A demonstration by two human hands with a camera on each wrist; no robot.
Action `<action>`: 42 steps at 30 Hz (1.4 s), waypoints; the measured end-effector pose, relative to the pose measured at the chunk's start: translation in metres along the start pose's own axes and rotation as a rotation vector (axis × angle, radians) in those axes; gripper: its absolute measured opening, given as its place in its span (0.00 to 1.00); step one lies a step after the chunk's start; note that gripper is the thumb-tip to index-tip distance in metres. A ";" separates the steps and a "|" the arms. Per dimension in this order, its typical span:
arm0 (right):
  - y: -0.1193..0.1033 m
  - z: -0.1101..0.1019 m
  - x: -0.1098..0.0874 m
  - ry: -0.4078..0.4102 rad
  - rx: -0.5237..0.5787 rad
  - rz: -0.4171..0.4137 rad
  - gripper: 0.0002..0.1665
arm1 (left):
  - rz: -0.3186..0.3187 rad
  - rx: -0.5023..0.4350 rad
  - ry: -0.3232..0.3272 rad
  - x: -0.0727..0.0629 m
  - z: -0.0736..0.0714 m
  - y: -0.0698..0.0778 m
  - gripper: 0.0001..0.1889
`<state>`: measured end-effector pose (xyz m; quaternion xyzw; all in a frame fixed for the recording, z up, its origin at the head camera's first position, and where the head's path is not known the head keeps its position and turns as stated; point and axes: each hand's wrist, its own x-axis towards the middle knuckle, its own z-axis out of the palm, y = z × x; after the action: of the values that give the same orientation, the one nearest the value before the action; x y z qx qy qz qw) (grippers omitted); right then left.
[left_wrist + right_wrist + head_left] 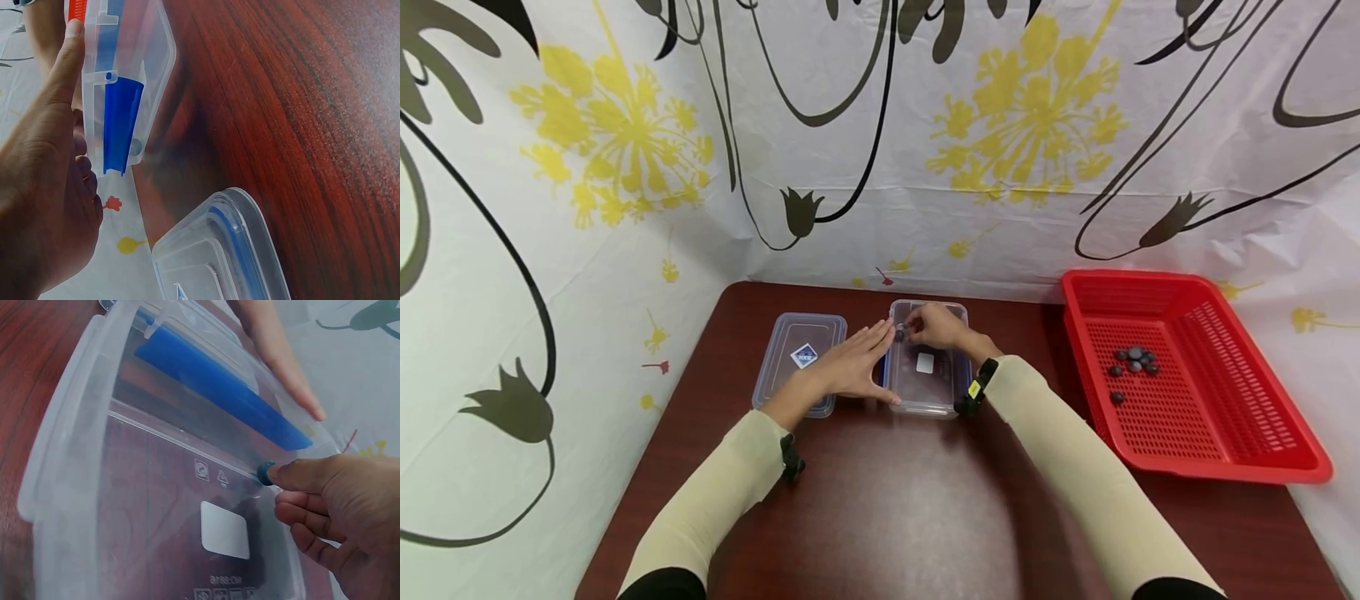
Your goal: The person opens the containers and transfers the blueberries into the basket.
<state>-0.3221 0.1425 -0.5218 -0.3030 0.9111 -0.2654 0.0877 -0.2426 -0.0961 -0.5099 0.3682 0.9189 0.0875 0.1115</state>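
Observation:
A clear plastic container (925, 392) with blue side clips stands at the back of the table, its top uncovered. Inside it, near the far left corner, my right hand (934, 325) pinches a small dark round blueberry (267, 474), thumb against it and the other fingers curled. The blueberry is low, close to the container's floor and left wall. My left hand (855, 362) lies along the outside of the left wall, fingers straight and thumb spread toward the near corner. A clear lid (782, 379) with a blue seal lies left of the container, partly under my left forearm.
A red slotted basket (1213, 333) stands on the right side of the table, with several dark blueberries (1137, 358) at its left. A white sticker (225, 530) shows on the container's floor. Patterned white sheeting (865, 167) hangs behind and left of the table.

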 end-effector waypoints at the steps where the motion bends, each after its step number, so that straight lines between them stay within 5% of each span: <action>1: 0.001 0.002 0.001 0.004 -0.002 0.010 0.16 | -0.002 -0.002 -0.003 0.000 0.000 0.000 0.70; 25: -0.001 0.018 0.007 0.081 -0.053 0.082 0.09 | -0.015 -0.022 -0.008 0.000 0.000 0.000 0.70; 42: -0.006 -0.027 -0.023 0.014 -0.023 -0.100 0.08 | -0.006 -0.019 -0.004 0.001 0.001 0.000 0.70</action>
<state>-0.3094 0.1632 -0.4958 -0.3472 0.8985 -0.2610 0.0643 -0.2427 -0.0950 -0.5107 0.3646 0.9189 0.0952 0.1169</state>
